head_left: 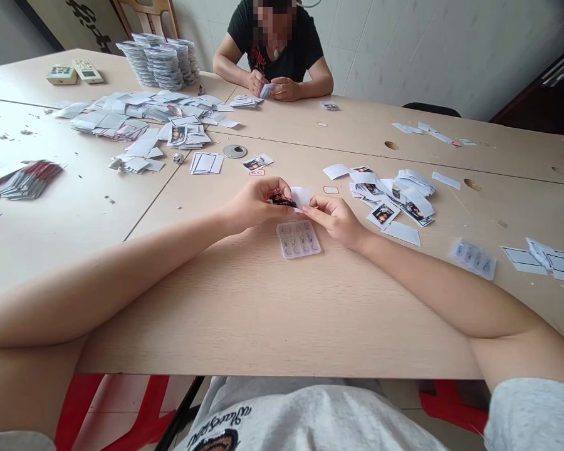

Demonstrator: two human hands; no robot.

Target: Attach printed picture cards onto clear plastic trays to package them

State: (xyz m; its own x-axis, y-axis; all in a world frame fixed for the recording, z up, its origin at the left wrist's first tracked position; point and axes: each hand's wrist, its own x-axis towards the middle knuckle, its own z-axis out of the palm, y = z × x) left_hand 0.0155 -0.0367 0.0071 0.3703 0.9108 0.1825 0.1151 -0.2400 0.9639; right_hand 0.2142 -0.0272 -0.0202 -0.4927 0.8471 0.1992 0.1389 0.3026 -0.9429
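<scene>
My left hand point(261, 203) pinches a black printed label point(282, 200) between thumb and fingers. Joined to it or just behind it is a piece of white paper point(301, 196), whose lower right edge is pinched by my right hand point(334, 218). I cannot tell whether the two are one sheet. Right below both hands, on the table, lies a clear plastic box point(298, 240) with narrow compartments that hold small metal pieces, perhaps fishing hooks. Neither hand touches the box.
Loose printed labels point(384, 214) lie right of my hands, with a second clear box point(474, 258) beyond. White cards point(136, 113) cover the far left, before stacked packets point(162, 66). A metal disc point(234, 151) lies ahead. Across the table a person point(282, 56) handles a small item.
</scene>
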